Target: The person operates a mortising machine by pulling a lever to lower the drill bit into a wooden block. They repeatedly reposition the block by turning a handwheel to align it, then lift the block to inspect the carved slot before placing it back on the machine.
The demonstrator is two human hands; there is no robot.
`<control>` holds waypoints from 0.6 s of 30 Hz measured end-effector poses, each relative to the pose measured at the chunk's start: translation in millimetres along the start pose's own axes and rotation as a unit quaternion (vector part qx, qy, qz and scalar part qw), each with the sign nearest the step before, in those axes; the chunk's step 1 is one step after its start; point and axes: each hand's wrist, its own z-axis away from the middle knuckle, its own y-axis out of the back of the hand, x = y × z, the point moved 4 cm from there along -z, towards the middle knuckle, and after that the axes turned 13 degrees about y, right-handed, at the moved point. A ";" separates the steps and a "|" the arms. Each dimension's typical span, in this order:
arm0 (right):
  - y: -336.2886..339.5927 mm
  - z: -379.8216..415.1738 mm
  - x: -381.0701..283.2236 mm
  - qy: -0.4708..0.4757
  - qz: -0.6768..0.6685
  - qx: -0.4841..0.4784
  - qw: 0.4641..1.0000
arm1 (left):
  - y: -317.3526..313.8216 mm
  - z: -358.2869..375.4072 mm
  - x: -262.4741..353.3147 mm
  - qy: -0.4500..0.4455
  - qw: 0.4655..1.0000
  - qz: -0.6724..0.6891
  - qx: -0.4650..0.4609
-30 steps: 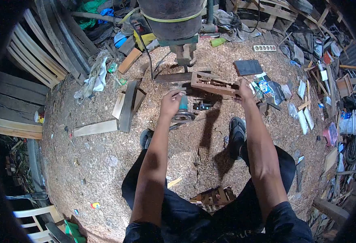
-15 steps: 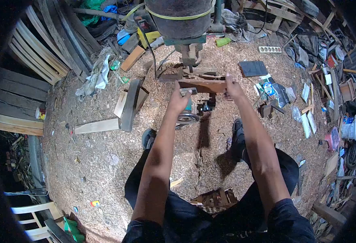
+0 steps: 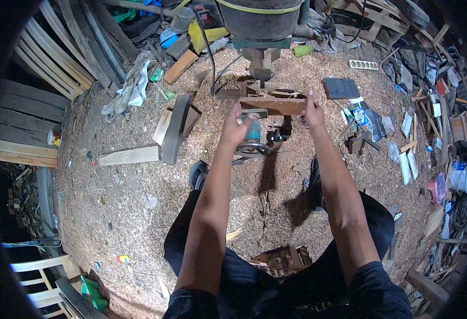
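Note:
A reddish-brown piece of wood (image 3: 276, 107) lies crosswise in front of me, under the drill bit (image 3: 262, 83) of a large standing machine (image 3: 260, 24). My left hand (image 3: 236, 129) is closed on its left end, with the thumb near a small grey block (image 3: 257, 112). The right end is gripped by my right hand (image 3: 313, 113), thumb pointing up. Below my left hand are a green machine part (image 3: 253, 130) and a round metal handwheel (image 3: 252, 149). Some of the fingers of both hands are hidden behind the wood.
Wood shavings cover the floor (image 3: 132, 207). Loose boards (image 3: 176, 129) lie to the left, a dark slab (image 3: 341, 88) to the right. Long planks (image 3: 52, 58) lean at the far left. A white power strip (image 3: 363, 65) sits back right. My feet stand either side of the machine base.
The view has shifted slightly, so the machine and floor items sit further right. Both hands keep their hold on the wood, which appears slightly further left relative to the bit.

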 end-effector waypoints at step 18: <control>-13.0 22.1 -12.0 0.026 -0.088 -0.093 0.991 | 16.4 19.3 14.3 0.028 0.999 -0.037 -0.014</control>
